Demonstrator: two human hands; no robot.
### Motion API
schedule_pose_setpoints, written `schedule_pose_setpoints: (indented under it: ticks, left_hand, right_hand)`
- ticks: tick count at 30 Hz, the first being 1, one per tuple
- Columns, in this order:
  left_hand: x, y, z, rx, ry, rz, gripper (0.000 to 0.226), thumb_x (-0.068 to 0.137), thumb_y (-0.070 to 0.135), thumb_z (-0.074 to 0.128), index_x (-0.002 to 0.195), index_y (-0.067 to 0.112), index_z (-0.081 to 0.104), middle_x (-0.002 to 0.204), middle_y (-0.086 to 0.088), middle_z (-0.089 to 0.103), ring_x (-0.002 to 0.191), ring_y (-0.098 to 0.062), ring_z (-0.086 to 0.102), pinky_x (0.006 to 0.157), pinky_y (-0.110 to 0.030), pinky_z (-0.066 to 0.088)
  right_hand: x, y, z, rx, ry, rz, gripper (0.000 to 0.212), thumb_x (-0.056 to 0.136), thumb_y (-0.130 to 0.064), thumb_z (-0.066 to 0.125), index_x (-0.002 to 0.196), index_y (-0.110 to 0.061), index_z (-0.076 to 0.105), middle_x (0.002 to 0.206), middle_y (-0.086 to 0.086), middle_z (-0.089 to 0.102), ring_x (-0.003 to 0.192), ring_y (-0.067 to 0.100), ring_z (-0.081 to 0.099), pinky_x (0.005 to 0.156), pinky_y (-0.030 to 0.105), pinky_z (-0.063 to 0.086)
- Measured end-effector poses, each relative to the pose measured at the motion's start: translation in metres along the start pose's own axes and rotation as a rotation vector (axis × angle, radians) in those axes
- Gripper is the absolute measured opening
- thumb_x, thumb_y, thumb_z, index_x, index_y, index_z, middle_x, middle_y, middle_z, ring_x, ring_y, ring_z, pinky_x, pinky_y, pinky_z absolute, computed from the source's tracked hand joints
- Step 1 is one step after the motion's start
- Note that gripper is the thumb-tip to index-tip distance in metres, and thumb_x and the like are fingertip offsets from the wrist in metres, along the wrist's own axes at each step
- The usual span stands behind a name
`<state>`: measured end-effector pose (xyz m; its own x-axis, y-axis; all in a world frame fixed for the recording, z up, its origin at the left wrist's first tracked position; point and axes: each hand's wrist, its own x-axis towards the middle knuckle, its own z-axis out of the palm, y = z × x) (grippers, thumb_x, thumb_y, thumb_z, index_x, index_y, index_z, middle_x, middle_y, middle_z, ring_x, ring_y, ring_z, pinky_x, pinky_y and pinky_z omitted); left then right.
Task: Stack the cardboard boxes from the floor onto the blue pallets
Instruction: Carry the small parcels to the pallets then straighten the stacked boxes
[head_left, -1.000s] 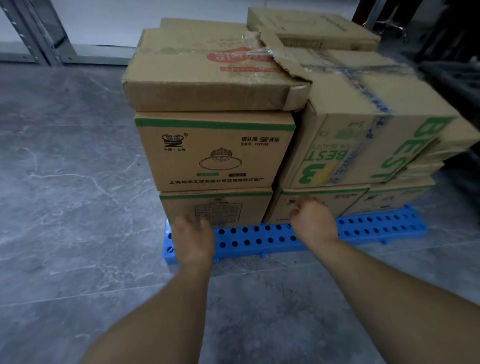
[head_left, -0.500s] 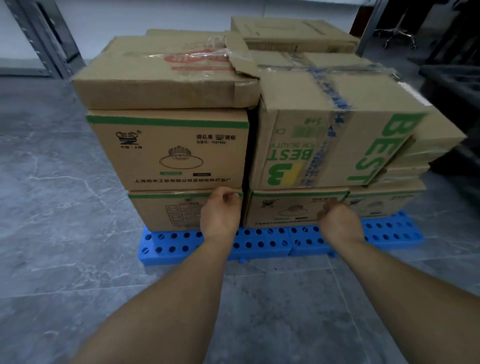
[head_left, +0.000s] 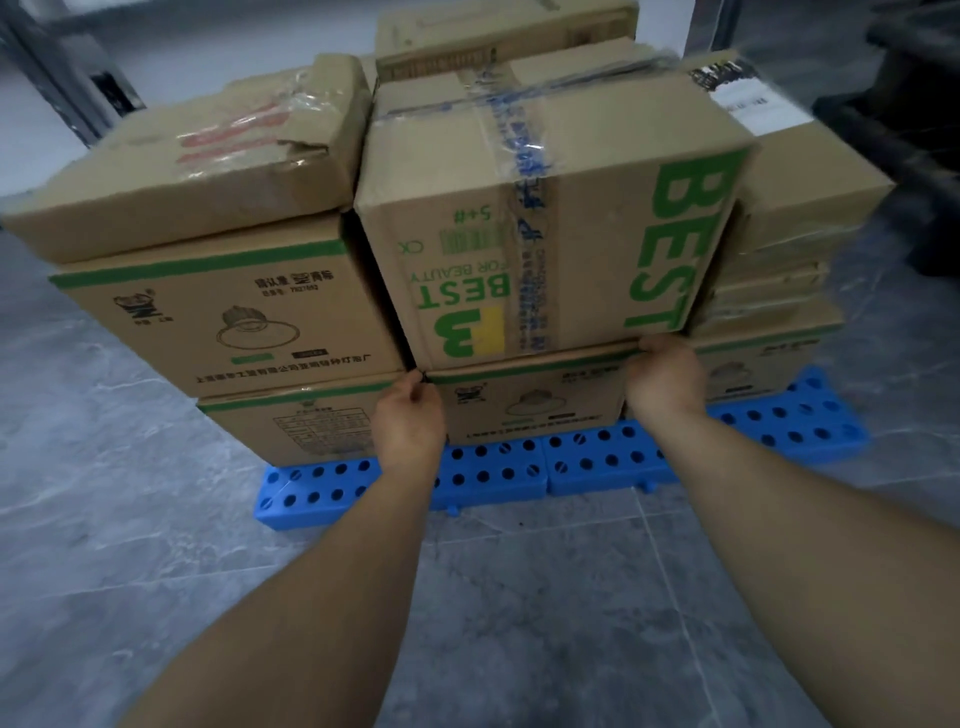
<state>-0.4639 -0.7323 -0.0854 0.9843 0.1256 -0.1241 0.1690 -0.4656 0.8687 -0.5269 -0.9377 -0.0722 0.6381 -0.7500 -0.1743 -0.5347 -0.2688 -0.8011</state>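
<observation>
A: Where's the BEST box (head_left: 524, 234)?

B: Second tier on the blue pallets (head_left: 582, 462), upside-down green print, blue tape crossing the lid. Your left hand (head_left: 410, 421) pinches at its lower left corner; your right hand (head_left: 667, 376) curls fingers under the lower right edge.

A: How will it handle?

B: Probably heavy and stiff. Lift from the bottom corners, never the tape. Edges are blurred, so how deep your fingers sit is unclear. Watch the dented flat box (head_left: 197, 166) alongside.

Open grey floor (head_left: 130, 571) before the blue pallets (head_left: 493, 473); tightly packed cardboard boxes (head_left: 519, 218) above.
</observation>
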Motion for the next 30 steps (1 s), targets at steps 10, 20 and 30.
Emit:
schedule_pose_setpoints:
  ticks: [10, 20, 30]
  left_hand:
    - [0.002, 0.001, -0.004, 0.006, 0.029, -0.030, 0.036, 0.096, 0.019, 0.045, 0.131, 0.017, 0.053, 0.133, 0.000, 0.054, 0.096, -0.007, 0.057, 0.078, -0.003, 0.038]
    - [-0.002, 0.006, -0.006, 0.040, 0.011, -0.014, 0.034, 0.095, 0.018, 0.041, 0.126, 0.014, 0.055, 0.117, -0.008, 0.062, 0.103, -0.029, 0.060, 0.086, -0.032, 0.048]
    - [-0.033, 0.012, 0.012, 0.037, 0.039, 0.002, 0.028, 0.094, 0.015, 0.045, 0.120, 0.008, 0.052, 0.085, -0.005, 0.060, 0.074, -0.023, 0.058, 0.062, -0.025, 0.042]
  right_hand:
    - [0.003, 0.002, 0.006, 0.009, 0.000, -0.011, 0.021, 0.091, -0.001, 0.035, 0.080, -0.015, 0.047, 0.080, 0.008, 0.048, 0.081, 0.021, 0.046, 0.068, 0.025, 0.036]
    - [-0.004, -0.001, 0.006, -0.010, 0.002, -0.013, 0.030, 0.094, -0.001, 0.034, 0.110, -0.008, 0.058, 0.105, 0.014, 0.057, 0.099, 0.027, 0.055, 0.074, 0.023, 0.037]
    - [-0.007, 0.010, -0.014, 0.039, 0.031, -0.089, 0.032, 0.094, -0.008, 0.039, 0.119, -0.005, 0.057, 0.115, 0.017, 0.062, 0.093, 0.024, 0.056, 0.076, 0.025, 0.040]
